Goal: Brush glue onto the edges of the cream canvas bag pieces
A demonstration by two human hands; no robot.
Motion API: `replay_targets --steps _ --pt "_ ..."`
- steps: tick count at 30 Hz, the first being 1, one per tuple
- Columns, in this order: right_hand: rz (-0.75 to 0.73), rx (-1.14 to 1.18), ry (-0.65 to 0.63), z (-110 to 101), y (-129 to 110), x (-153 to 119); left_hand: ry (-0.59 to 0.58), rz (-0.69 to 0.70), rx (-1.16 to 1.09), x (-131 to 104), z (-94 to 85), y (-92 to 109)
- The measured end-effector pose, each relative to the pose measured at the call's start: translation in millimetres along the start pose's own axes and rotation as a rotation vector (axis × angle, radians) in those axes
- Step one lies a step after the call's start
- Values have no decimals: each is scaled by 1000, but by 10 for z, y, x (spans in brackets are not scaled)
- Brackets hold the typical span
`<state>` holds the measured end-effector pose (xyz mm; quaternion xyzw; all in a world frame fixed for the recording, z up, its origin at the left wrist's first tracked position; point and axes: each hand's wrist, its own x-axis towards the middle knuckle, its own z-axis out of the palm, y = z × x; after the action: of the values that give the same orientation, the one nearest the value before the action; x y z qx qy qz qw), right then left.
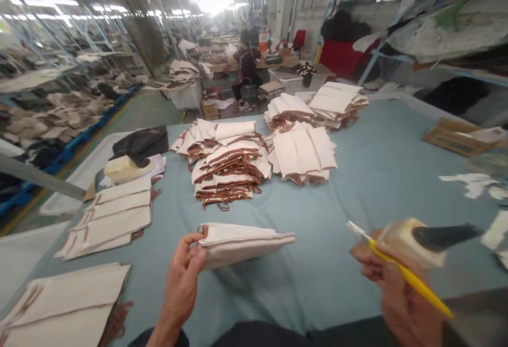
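Note:
My left hand (184,273) pinches one end of a folded cream fabric piece (246,241) with a brown edge and loop. Its far end points right, above the blue-green table cover. Off to the right, my right hand (400,283), smeared by motion, is closed round a slim yellow-handled tool (413,278) with a pale tip. That tip points up and left, apart from the fabric; its exact kind is unclear. Just behind the right hand lies a blurred cream object with a black part (448,236). What it is, I cannot make out.
Stacks of cream fabric pieces with brown trim (228,167) stand at the back of the table (369,177). More flat stacks (115,212) lie along the left. A cardboard box (456,138) and white scraps (472,184) are at the right. Another person (248,66) sits beyond.

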<state>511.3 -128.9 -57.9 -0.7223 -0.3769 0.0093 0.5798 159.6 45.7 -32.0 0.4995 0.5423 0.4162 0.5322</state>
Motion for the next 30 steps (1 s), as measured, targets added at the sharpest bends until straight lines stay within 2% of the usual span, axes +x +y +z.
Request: replay_targets --steps 2,3,5,7,11,14,18,21,23,27,29,30 --pt "-323 -71 -31 447 -493 25 -95 18 -18 -66 42 107" --pt "-433 -76 -55 648 -695 26 -138 21 -23 -99 61 160" --pt "-556 -21 -162 996 -987 -11 -196 14 -39 -167 105 258" --pt "-622 32 -232 1270 -1129 -95 -214 5 -72 -229 154 336" --pt "-613 84 -163 1579 -1129 -271 -228 -20 -122 -306 191 421" --pt "-611 86 -127 1638 -1101 -311 -227 -58 -58 -320 115 420" --pt "-677 103 -193 1646 -1143 -308 -420 -75 -29 -355 -48 404" --pt "-624 160 -205 1657 -1204 -320 -514 -37 -19 -403 -131 423" --pt "-467 251 -200 1645 -1277 -309 -522 -9 -4 -425 -167 452" --pt "-9 611 -106 1497 -1545 -184 -493 63 52 -414 -227 554" --pt "97 778 -83 1372 -1701 -113 -495 80 43 -391 -247 623" --pt "110 835 -112 1310 -1769 -93 -509 73 26 -380 -252 659"
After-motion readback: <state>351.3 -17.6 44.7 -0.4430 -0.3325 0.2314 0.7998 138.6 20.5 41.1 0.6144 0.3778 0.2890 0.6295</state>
